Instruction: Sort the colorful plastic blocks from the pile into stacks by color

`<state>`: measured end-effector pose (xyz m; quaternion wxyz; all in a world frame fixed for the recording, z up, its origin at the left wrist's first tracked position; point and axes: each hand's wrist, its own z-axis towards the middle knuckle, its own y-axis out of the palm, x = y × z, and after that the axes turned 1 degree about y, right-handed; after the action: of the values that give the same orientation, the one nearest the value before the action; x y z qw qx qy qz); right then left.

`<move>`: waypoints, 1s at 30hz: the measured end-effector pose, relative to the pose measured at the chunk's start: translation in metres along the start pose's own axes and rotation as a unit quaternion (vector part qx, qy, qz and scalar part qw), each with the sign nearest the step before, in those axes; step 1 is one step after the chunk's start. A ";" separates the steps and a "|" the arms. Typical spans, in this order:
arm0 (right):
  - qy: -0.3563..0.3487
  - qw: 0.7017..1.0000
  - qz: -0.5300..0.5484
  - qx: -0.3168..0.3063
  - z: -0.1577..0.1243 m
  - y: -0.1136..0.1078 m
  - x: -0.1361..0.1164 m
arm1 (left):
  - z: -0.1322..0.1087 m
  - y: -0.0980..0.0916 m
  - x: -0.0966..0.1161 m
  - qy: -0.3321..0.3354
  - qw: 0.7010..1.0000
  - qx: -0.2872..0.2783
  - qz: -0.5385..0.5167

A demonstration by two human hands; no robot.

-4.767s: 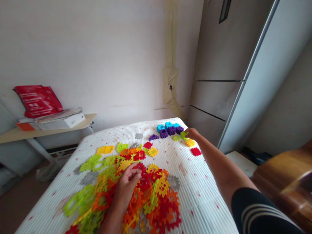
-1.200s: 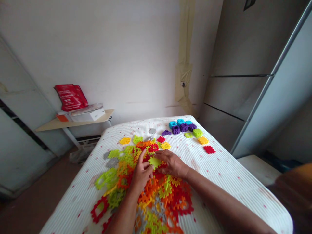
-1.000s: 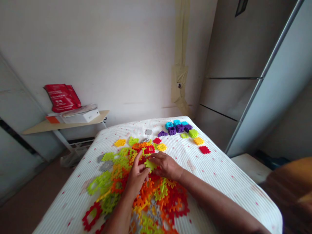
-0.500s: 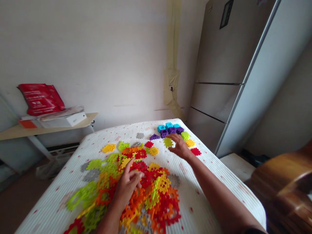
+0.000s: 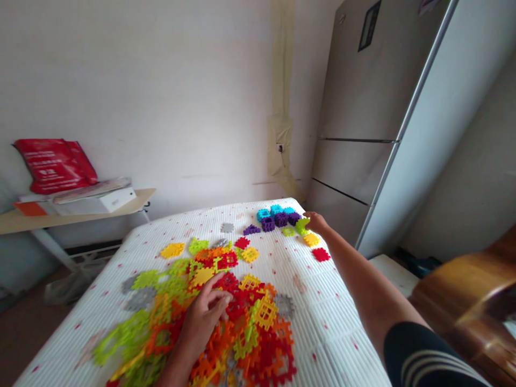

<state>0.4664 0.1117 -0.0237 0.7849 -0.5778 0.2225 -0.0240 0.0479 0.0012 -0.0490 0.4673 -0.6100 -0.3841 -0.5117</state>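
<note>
Right hand (image 5: 316, 221) likely grips lime block (image 5: 302, 226) — left hand (image 5: 200, 317) on pile (image 5: 252, 344).

Head cam aims fwd & down at L hand (image 5: 201, 317), R hand (image 5: 316, 221), mattress (image 5: 322, 301).

R hand (image 5: 316, 221) at lime block (image 5: 302, 226) by purple stacks (image 5: 281, 219), L hand (image 5: 199, 317) on pile (image 5: 258, 344).

Count: one left hand (image 5: 200, 317), one right hand (image 5: 317, 221). Three cyan stacks (image 5: 276, 210), three purple stacks (image 5: 281, 219), one flat purple piece (image 5: 251, 230), two lime pieces (image 5: 288, 231), one yellow piece (image 5: 310, 239), one red piece (image 5: 321, 254). Main waffle-block heap (image 5: 242, 333): perhaps eighty pieces (too tangled for a firm tally).
</note>
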 end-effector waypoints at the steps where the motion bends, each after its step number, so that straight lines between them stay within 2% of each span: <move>1: -0.001 1.000 0.000 -0.004 0.002 0.002 0.000 | 0.000 0.000 0.001 -0.004 1.000 0.001 -0.003; 13: 0.016 1.000 -0.017 -0.018 0.000 0.012 -0.002 | 0.001 0.000 -0.001 0.002 1.000 0.000 -0.006; 22: -0.037 0.998 -0.050 0.005 -0.016 -0.004 -0.021 | -0.003 0.002 0.003 0.014 1.000 -0.003 0.002; 24: -0.019 0.997 -0.079 0.017 -0.019 -0.005 -0.026 | -0.003 0.003 0.004 0.014 1.000 0.001 0.001; 30: 0.095 0.988 -0.125 0.014 -0.021 0.003 -0.031 | -0.004 0.003 0.004 0.015 1.000 0.005 -0.003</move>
<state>0.4301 0.1024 -0.0214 0.7590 -0.5852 0.2218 -0.1797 0.0506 -0.0032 -0.0453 0.4749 -0.5983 -0.3816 -0.5205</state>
